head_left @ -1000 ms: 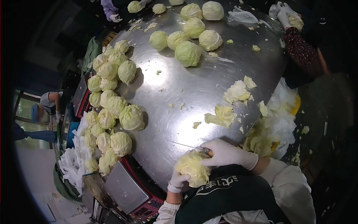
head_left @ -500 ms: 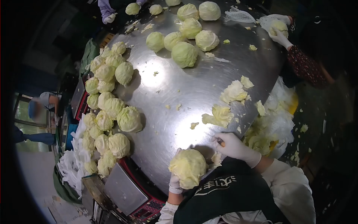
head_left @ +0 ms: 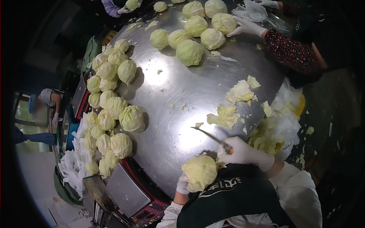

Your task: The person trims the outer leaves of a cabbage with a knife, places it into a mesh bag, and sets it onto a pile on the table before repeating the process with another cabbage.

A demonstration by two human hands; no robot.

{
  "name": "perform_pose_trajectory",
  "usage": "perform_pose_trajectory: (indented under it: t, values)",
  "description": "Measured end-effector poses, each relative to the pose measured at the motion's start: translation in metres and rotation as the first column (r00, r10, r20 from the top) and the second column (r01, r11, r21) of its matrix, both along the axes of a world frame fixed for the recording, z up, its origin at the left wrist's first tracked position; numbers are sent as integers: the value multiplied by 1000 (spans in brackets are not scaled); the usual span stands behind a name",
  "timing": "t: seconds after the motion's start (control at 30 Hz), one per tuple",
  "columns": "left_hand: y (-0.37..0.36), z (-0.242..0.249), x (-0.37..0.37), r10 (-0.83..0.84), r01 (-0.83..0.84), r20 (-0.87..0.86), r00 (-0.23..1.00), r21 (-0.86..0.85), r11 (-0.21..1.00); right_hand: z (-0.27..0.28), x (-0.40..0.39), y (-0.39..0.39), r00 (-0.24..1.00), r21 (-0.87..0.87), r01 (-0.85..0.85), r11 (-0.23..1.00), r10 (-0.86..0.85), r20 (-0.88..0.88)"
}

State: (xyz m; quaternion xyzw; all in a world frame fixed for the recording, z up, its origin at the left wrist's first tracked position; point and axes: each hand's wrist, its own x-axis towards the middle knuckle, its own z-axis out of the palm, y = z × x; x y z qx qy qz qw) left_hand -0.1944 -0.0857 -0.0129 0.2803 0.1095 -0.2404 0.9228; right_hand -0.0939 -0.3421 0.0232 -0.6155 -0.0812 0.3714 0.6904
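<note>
A pale green cabbage (head_left: pixel 200 173) is held close to my apron at the table's near edge. My gloved left hand (head_left: pixel 183 184) grips it from the left side, with its fingers partly hidden behind the head. To the right of the cabbage, my gloved right hand (head_left: pixel 237 149) is closed around the handle of a knife (head_left: pixel 211 136). Its thin blade points up and left over the steel table (head_left: pixel 163 95), apart from the cabbage. Loose cabbage leaves (head_left: pixel 224 116) lie on the metal just beyond the knife.
Several cabbages (head_left: pixel 108 106) are piled along the left edge, beside a red scale (head_left: pixel 129 190). More cabbages (head_left: pixel 190 52) stand at the far side, where a co-worker's gloved hand (head_left: pixel 247 27) touches one near white netting (head_left: pixel 251 12). A plastic bag of leaves (head_left: pixel 279 117) hangs at the right edge.
The cabbage in my left hand has shifted right and turned. The knife blade has swung into view. The co-worker at the right has reached from a netted cabbage to one in the far group.
</note>
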Motion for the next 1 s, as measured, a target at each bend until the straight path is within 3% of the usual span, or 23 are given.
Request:
perform_pose_trajectory:
  t: [0.03,0.07,0.1,0.13,0.17,0.2,0.23,0.27,0.33,0.4,0.43,0.47,0.57,0.6,0.63,0.67,0.73,0.77,0.8,0.83,0.87,0.93,1.0]
  values:
    - [6,-16,-7,4,-4,0,1000,-1,1000,-7,7,-15,992,-200,-35,979,58,112]
    - [16,-46,-18,-217,168,30,976,535,828,-12,17,-26,968,-394,-45,918,137,209]
    - [21,-62,-25,-411,234,-67,909,899,370,-5,20,-27,968,-395,-48,918,140,209]
    - [20,-62,-23,-412,233,-66,909,899,370,8,21,-30,936,-546,53,836,149,319]
    - [19,-61,-20,-170,152,-17,985,550,821,15,22,-31,889,-666,169,727,178,421]
    - [18,-61,-19,71,-66,-108,992,47,997,16,19,-27,889,-665,170,727,178,421]
    - [19,-60,-19,69,-64,-109,992,48,997,17,13,-18,850,-503,172,847,130,510]
    - [23,-58,-20,86,-67,-111,990,163,984,20,10,-7,809,-321,159,933,63,584]
    - [26,-44,-14,100,-66,-111,989,276,959,37,10,14,826,-309,57,949,129,548]
    - [27,-19,2,-114,150,-99,989,560,815,42,11,28,834,-290,-53,956,202,514]
    - [22,-11,5,-47,145,-172,984,616,774,40,11,33,842,-308,-149,939,284,458]
    - [19,-6,6,-40,139,-171,984,618,774,38,12,37,839,-322,-245,915,366,402]
    - [15,-9,5,-22,157,-227,974,597,787,26,11,35,846,-282,-229,932,333,416]
    - [14,-22,4,16,72,-262,965,324,943,22,10,33,836,-278,-205,938,316,448]
    - [11,-26,4,43,-37,-303,952,23,999,19,6,31,833,-279,-217,935,326,448]
    - [7,-28,3,52,-47,-302,952,22,999,16,2,27,866,-237,-214,948,296,402]
    - [-5,-19,8,173,-194,-496,851,10,981,14,2,18,894,-198,-216,956,275,355]
    - [-6,-12,11,180,-203,-494,850,8,979,14,3,12,913,-228,-111,967,190,360]
    - [-6,-5,14,210,-225,-463,861,23,974,14,4,6,924,-257,-4,966,102,369]
    - [-6,-1,16,238,-246,-431,870,37,969,9,9,2,945,-441,79,894,73,318]
    - [-8,-2,16,240,-250,-428,871,33,968,9,10,2,944,-443,78,893,78,322]
    - [-10,-8,13,332,-272,-273,903,234,933,33,12,12,912,-179,133,975,-50,407]
    - [-12,-11,13,306,-240,-166,937,330,913,41,6,28,852,-208,76,975,45,522]
